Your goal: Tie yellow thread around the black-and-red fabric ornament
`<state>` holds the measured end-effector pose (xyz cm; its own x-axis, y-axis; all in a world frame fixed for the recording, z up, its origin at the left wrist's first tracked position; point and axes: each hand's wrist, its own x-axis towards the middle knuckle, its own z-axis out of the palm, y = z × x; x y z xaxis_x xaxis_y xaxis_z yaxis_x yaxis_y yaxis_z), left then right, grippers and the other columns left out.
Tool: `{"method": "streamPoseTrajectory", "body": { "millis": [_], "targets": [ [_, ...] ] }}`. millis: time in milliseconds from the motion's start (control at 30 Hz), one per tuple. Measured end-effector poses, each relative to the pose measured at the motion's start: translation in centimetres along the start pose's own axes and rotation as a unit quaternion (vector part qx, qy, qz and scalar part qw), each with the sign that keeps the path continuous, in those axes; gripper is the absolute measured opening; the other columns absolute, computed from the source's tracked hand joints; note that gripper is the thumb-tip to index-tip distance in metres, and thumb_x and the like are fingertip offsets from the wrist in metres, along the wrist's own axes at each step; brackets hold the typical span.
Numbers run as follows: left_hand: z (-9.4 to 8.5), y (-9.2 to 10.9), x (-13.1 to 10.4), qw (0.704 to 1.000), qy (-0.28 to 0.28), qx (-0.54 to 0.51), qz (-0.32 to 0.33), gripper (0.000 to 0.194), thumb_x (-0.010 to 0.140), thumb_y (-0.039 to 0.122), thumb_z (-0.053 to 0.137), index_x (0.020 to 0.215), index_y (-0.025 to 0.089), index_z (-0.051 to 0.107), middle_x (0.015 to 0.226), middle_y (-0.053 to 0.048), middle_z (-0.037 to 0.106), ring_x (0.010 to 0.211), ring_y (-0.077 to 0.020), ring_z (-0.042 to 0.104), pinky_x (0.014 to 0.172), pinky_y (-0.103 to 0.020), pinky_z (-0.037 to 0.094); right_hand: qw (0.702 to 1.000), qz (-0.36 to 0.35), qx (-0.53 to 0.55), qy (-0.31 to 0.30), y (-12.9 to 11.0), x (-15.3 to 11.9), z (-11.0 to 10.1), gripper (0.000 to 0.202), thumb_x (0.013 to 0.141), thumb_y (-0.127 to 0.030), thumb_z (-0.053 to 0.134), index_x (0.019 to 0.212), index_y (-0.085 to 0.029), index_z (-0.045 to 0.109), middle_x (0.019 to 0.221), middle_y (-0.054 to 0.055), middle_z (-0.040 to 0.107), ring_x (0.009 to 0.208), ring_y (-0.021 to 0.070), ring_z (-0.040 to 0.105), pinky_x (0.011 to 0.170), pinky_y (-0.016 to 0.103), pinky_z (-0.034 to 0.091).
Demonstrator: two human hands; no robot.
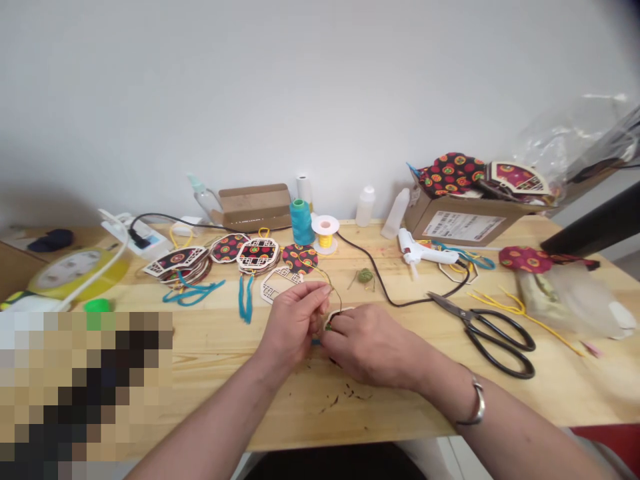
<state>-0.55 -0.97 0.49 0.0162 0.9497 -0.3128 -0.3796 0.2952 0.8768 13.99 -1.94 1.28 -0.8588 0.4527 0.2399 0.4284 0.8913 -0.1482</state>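
Observation:
Near the middle of the table, my left hand (299, 319) is closed, thumb against the fingers, with a thin dark cord (337, 293) at its fingertips. My right hand (373, 343) is curled over a small fabric piece with a pale rim (345, 312), mostly hidden under the fingers. Both hands nearly touch. Just behind them lie a pale lattice frame (273, 285) and a round patterned fabric piece (301, 259). A small green ball of cord (365, 275) rests behind my right hand.
Black-handled scissors (467, 315) and a white glue gun (425, 253) lie right. Behind stand a teal thread spool (301, 223), a yellow cord spool (325, 239) and bottles (366, 207). Decorated pieces (258, 255) lie left; a full cardboard box (457, 217) is back right. A black cable (370, 260) crosses.

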Motion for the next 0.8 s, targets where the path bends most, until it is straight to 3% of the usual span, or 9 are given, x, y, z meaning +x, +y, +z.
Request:
{"method": "streamPoseTrajectory", "body": {
  "millis": [100, 200, 233, 333, 433, 500, 567, 667, 800],
  "targets": [
    [0.2, 0.1, 0.0, 1.000, 0.006, -0.003, -0.009, 0.018, 0.063, 0.026, 0.074, 0.070, 0.014, 0.062, 0.044, 0.009, 0.041, 0.036, -0.0011, 0.027, 0.035, -0.014, 0.019, 0.978, 0.033, 0.190, 0.085, 0.3, 0.0, -1.1, 0.028, 0.088, -0.032, 0.047, 0.069, -0.016, 0.059, 0.073, 0.005, 0.061, 0.065, 0.0131, 0.053, 0.060, 0.026, 0.039],
    [0.3, 0.0, -0.1, 1.000, 0.011, 0.013, -0.014, 0.020, 0.061, 0.027, 0.075, 0.070, 0.014, 0.063, 0.043, 0.009, 0.040, 0.037, -0.0019, 0.028, 0.035, -0.015, 0.020, 0.900, 0.227, 0.287, 0.238, 1.3, 0.2, -1.3, 0.028, 0.089, -0.029, 0.045, 0.067, -0.017, 0.058, 0.076, 0.006, 0.060, 0.073, 0.0140, 0.055, 0.069, 0.027, 0.042],
    [0.3, -0.1, -0.1, 1.000, 0.009, 0.023, -0.012, 0.019, 0.061, 0.028, 0.075, 0.069, 0.014, 0.064, 0.043, 0.009, 0.040, 0.038, -0.0021, 0.029, 0.036, -0.015, 0.020, 0.869, 0.285, 0.308, 0.262, 1.8, 0.4, -1.1, 0.025, 0.086, -0.031, 0.050, 0.068, -0.016, 0.058, 0.077, 0.006, 0.060, 0.075, 0.0149, 0.054, 0.071, 0.028, 0.042],
    [0.1, -0.4, -0.2, 0.998, -0.004, 0.062, 0.002, 0.018, 0.064, 0.030, 0.073, 0.069, 0.014, 0.066, 0.043, 0.008, 0.039, 0.039, -0.0027, 0.029, 0.036, -0.015, 0.020, 0.759, 0.373, 0.490, 0.211, 2.9, 0.7, -0.2, 0.023, 0.079, -0.039, 0.059, 0.078, -0.015, 0.058, 0.074, 0.003, 0.059, 0.068, 0.0131, 0.054, 0.065, 0.027, 0.044],
    [0.1, -0.6, -0.3, 0.995, -0.022, 0.095, 0.017, 0.019, 0.066, 0.032, 0.071, 0.075, 0.015, 0.070, 0.043, 0.007, 0.042, 0.039, -0.0028, 0.029, 0.037, -0.016, 0.020, 0.674, 0.339, 0.638, 0.158, 3.1, 0.7, 0.4, 0.028, 0.077, -0.042, 0.062, 0.081, -0.015, 0.055, 0.072, 0.001, 0.059, 0.066, 0.0111, 0.056, 0.066, 0.027, 0.046],
    [0.3, -0.5, -0.4, 0.994, -0.029, 0.106, 0.023, 0.019, 0.066, 0.031, 0.070, 0.076, 0.015, 0.071, 0.044, 0.006, 0.046, 0.038, -0.0032, 0.029, 0.037, -0.017, 0.019, 0.655, 0.330, 0.665, 0.141, 2.9, 0.6, 0.5, 0.028, 0.076, -0.042, 0.062, 0.083, -0.016, 0.052, 0.071, 0.001, 0.060, 0.064, 0.0110, 0.058, 0.064, 0.026, 0.048],
    [0.5, -0.4, -0.5, 0.993, -0.037, 0.112, 0.028, 0.016, 0.066, 0.028, 0.070, 0.074, 0.015, 0.072, 0.043, 0.005, 0.047, 0.038, -0.0036, 0.030, 0.037, -0.018, 0.020, 0.662, 0.342, 0.655, 0.125, 2.7, 0.6, 0.4, 0.027, 0.077, -0.042, 0.061, 0.082, -0.017, 0.051, 0.064, -0.001, 0.059, 0.056, 0.0101, 0.057, 0.055, 0.023, 0.046],
    [0.6, -0.2, -0.6, 0.992, -0.047, 0.117, 0.026, 0.013, 0.066, 0.027, 0.069, 0.073, 0.016, 0.073, 0.041, 0.006, 0.044, 0.037, -0.0038, 0.030, 0.038, -0.018, 0.022, 0.672, 0.349, 0.642, 0.123, 2.6, 0.7, 0.1, 0.026, 0.078, -0.040, 0.059, 0.073, -0.018, 0.048, 0.049, -0.007, 0.046, 0.042, 0.0058, 0.043, 0.043, 0.019, 0.034],
    [0.5, -0.3, -0.6, 0.992, -0.052, 0.118, 0.011, 0.016, 0.067, 0.029, 0.069, 0.074, 0.015, 0.072, 0.044, 0.006, 0.046, 0.039, -0.0033, 0.031, 0.038, -0.017, 0.022, 0.681, 0.352, 0.626, 0.145, 2.8, 0.8, -0.3, 0.025, 0.075, -0.036, 0.061, 0.068, -0.016, 0.048, 0.048, -0.009, 0.039, 0.042, 0.0038, 0.032, 0.042, 0.018, 0.025]
  ]
}}
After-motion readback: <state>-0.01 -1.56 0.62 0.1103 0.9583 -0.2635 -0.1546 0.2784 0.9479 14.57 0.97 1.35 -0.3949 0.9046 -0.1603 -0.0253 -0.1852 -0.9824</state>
